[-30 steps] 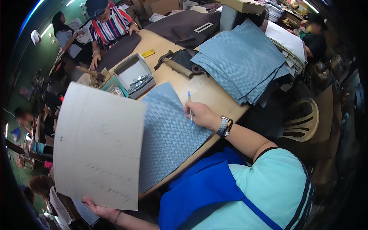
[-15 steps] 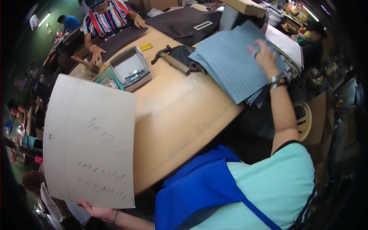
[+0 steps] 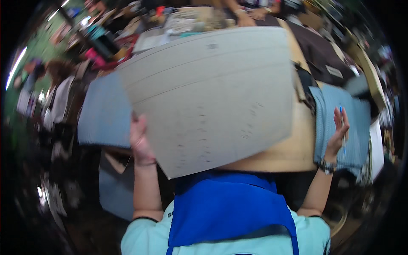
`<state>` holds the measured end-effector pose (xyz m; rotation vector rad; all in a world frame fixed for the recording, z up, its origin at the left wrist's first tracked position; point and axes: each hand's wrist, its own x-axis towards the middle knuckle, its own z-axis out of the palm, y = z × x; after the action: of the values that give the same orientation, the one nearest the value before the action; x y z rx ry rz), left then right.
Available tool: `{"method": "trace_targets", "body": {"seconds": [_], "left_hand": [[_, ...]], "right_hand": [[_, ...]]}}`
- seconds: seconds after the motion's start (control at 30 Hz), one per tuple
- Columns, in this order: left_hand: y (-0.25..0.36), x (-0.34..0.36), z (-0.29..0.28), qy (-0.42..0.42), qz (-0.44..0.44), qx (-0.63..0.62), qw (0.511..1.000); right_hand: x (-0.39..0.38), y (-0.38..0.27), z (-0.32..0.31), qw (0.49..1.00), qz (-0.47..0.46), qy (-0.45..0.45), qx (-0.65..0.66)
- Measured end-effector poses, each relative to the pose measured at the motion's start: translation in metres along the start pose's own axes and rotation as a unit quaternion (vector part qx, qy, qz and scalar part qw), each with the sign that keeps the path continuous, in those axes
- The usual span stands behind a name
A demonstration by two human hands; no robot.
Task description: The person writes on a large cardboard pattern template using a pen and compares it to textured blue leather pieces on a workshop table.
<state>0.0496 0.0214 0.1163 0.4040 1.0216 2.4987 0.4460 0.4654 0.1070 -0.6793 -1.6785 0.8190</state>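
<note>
A large pale card sheet (image 3: pixel 229 93), curved along its far edge and marked with lines and short pen strokes, is held up in front of me. My left hand (image 3: pixel 140 140) grips it by its left edge, with part of the fingers hidden behind it. Over on the right, my right hand (image 3: pixel 338 134) holds a slim blue-and-white pen (image 3: pixel 344 146) upright. That hand is just over the near left part of a stack of blue textured sheets (image 3: pixel 359 112). Motion blurs the picture somewhat.
The wooden table (image 3: pixel 272 157) shows below and right of the card. More blue sheets (image 3: pixel 104 110) lie at the left. Dark brown material (image 3: pixel 316 51) covers the far right of the table. A co-worker's hands (image 3: pixel 250 17) rest at the far side.
My view has turned left. The card has swung round and now spans the middle. My right hand no longer reaches across the blue stack; it is raised at its near side with the pen upright.
</note>
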Motion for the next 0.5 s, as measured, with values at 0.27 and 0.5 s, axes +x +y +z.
{"method": "trace_targets", "body": {"seconds": [0.27, 0.5], "left_hand": [[-0.004, 0.010, 0.003, -0.070, -0.046, -0.063, 0.994], [0.016, 0.051, -0.074, 0.001, -0.089, 0.643, 0.760]], "right_hand": [[-0.048, -0.024, 0.084, 0.800, 0.334, -0.134, 0.480], [-0.048, -0.032, 0.068, 0.921, 0.216, -0.195, 0.259]]}}
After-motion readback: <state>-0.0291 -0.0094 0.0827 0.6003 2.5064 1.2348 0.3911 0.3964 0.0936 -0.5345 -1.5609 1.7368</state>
